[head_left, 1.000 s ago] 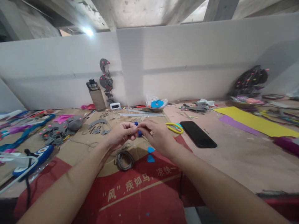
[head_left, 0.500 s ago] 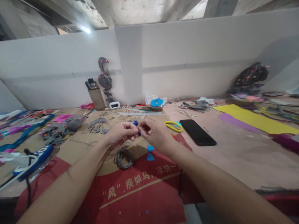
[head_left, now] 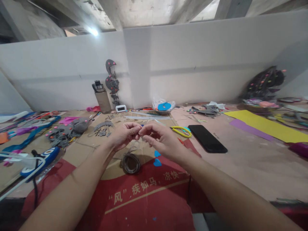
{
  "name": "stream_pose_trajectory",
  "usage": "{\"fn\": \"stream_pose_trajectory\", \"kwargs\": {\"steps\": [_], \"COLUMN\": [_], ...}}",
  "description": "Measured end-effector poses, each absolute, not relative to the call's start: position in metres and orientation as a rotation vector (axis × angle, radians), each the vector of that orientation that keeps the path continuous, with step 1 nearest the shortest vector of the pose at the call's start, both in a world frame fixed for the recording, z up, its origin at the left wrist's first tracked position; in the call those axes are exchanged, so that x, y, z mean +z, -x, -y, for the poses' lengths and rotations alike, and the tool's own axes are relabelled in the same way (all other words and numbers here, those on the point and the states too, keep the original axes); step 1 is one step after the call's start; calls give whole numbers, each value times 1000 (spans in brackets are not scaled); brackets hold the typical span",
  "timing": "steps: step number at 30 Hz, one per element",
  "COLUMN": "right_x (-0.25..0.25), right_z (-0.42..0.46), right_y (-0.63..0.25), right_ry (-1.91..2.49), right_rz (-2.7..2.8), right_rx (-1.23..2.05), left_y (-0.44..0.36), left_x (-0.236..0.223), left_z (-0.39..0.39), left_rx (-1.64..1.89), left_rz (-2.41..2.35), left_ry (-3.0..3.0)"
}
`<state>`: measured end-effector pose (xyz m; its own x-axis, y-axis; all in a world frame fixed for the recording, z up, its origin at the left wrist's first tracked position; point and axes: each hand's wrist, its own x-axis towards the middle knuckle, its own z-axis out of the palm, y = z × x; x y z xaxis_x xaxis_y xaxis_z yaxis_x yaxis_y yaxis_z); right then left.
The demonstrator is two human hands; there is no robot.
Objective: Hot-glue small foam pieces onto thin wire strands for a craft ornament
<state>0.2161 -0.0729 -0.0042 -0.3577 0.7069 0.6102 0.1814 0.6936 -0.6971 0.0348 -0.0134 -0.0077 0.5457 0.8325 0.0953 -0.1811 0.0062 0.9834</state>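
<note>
My left hand (head_left: pixel 125 136) and my right hand (head_left: pixel 159 136) meet at the fingertips above the cardboard. The left thumb and forefinger pinch together; whatever lies between them is too small to make out. Curled fingers of the right hand touch the same spot, and their contents are hidden too. Just below the hands lies a coil of thin grey cord or wire (head_left: pixel 131 163), with a loose loop rising from it. Two small blue cut-out pieces, one a heart shape (head_left: pixel 157 162), lie beside the coil under the right hand. A yellow-handled tool (head_left: pixel 182 131) rests to the right.
A black phone (head_left: pixel 207 138) lies right of the hands, near a yellow sheet (head_left: pixel 260 123). Grey pinned pieces (head_left: pixel 68 130) and a blue power strip (head_left: pixel 40 162) are at left. A bottle (head_left: pixel 102 99) and a bowl (head_left: pixel 166 107) stand toward the back wall.
The right hand's fingers have opened out a little from their tighter curl. The blue thing seen between the hands is now mostly hidden. The whole view has shifted slightly.
</note>
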Motion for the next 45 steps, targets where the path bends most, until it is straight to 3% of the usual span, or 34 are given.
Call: {"fn": "stream_pose_trajectory", "kwargs": {"steps": [17, 22, 27, 30, 36, 45], "right_x": [-18, -15, -13, -12, -15, -25], "right_z": [60, 58, 53, 53, 53, 51], "right_y": [-212, -214, -216, -214, -211, -209], "right_ry": [957, 1068, 859, 789, 787, 825], "right_rz": [1927, 1784, 1534, 1417, 1354, 1443], "right_rx": [167, 367, 995, 1173, 1196, 1057], "left_y": [-36, -38, -38, -39, -46, -49], "left_x": [-10, -10, -7, -4, -5, 1], "left_z": [15, 16, 18, 19, 25, 36], "left_rx": [747, 721, 822, 951, 1135, 1100], "left_rz": [-772, -761, -758, -718, -767, -921], "left_ry": [-1470, -1483, -1413, -1374, -1541, -1799]}}
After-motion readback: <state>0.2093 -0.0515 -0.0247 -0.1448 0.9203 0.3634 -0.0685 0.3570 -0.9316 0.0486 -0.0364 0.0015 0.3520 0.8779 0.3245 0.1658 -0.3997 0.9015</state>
